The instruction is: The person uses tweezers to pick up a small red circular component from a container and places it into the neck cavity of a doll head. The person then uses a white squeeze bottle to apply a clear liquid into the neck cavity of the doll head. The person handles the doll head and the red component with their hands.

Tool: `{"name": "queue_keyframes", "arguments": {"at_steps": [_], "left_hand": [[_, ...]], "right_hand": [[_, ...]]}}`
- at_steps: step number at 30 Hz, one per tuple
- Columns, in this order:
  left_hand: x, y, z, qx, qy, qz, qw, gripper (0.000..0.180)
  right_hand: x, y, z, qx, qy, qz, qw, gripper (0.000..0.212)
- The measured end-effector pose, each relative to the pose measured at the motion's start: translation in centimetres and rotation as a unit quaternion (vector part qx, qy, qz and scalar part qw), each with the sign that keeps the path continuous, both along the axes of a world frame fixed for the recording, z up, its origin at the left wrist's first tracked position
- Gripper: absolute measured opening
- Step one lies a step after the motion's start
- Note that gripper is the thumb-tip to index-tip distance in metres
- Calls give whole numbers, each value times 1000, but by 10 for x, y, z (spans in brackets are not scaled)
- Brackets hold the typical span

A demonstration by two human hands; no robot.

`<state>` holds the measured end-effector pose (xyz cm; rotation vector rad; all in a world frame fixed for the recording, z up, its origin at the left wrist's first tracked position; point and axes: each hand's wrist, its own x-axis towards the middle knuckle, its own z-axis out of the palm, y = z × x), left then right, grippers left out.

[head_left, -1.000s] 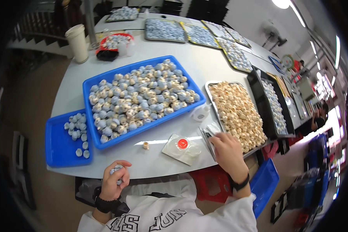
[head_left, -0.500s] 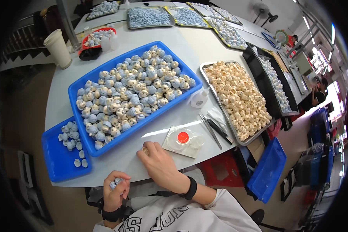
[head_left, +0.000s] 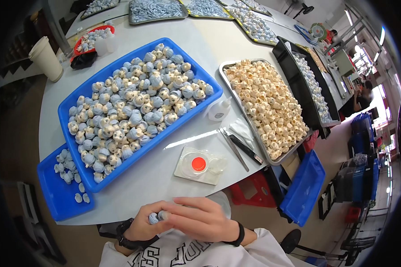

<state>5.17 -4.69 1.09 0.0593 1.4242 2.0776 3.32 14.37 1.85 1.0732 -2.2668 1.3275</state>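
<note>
My two hands are together in front of my shirt, just off the table's near edge. My left hand (head_left: pixel 142 227) is closed around a small light-blue doll-hair piece (head_left: pixel 153 218), which shows between its fingers and thumb. My right hand (head_left: pixel 205 220) lies across it from the right, its fingers over those of the left and its thumb tip against the piece. Whether a pale face part is joined to the piece inside my grip is hidden. Beyond my hands a pale square plate (head_left: pixel 182 171) carries a clear round dish with a red centre (head_left: pixel 198 164).
A large blue tray (head_left: pixel 142 155) holds doll heads; a smaller blue tray (head_left: pixel 69 209) holds blue hair pieces. Cream face parts (head_left: pixel 267 102) fill a metal tray. Tweezers (head_left: pixel 236 153), a black-handled tool (head_left: pixel 246 149) and a white bottle (head_left: pixel 219 110) lie or stand between.
My right hand has left the table's edge and come down onto my left hand. My left hand has shifted right, still holding the blue piece. The view has tilted slightly.
</note>
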Motion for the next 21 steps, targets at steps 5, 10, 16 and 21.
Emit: {"name": "queue_keyframes", "arguments": {"at_steps": [5,10,16,21], "left_hand": [[3,-11,-11,-25,32,105,994,32],[-4,-7,-10,-30,52,161,985,34],[-2,-14,-17,-78,33,177,981,30],[-4,-8,-18,-102,44,201,973,28]], "right_hand": [[-2,47,-4,-71,-159,-303,937,45],[-40,55,-22,127,-118,-278,945,41],[-67,59,-2,176,-156,-210,949,33],[-97,60,7,242,-147,-145,948,32]]}}
